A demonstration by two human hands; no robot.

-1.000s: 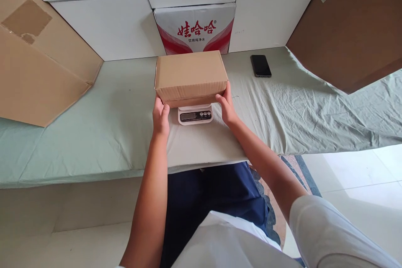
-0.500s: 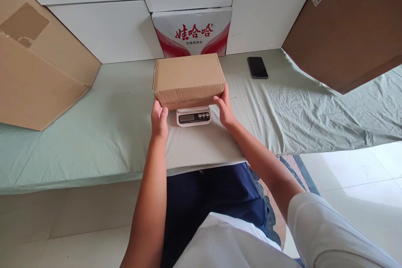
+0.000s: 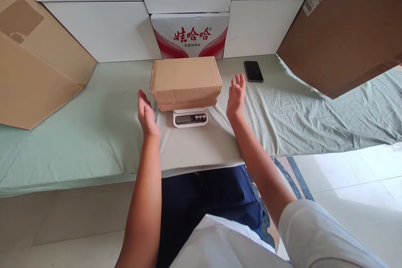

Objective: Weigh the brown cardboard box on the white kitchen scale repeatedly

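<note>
A brown cardboard box (image 3: 186, 76) rests on a small white digital scale (image 3: 190, 124), covering its weighing top. Only the front of the scale shows, with a dark display and several round buttons; no reading can be made out. To the left of the box, my left hand (image 3: 146, 113) is held apart from it, fingers stretched out and empty. On the other side, my right hand (image 3: 236, 97) is also open and clear of the box, with its palm facing inward. A black phone (image 3: 253, 71) lies just beyond my right hand.
A pale green cloth (image 3: 103, 134) covers the surface. At the back stands a white and red carton (image 3: 191, 35) with printed characters, between white panels (image 3: 103, 29). Large cardboard pieces rise at the left (image 3: 40, 71) and right (image 3: 348, 33).
Both hands have let go of the cardboard box and moved outward, one to each side. The box stays on the scale. The whole view has shifted slightly.
</note>
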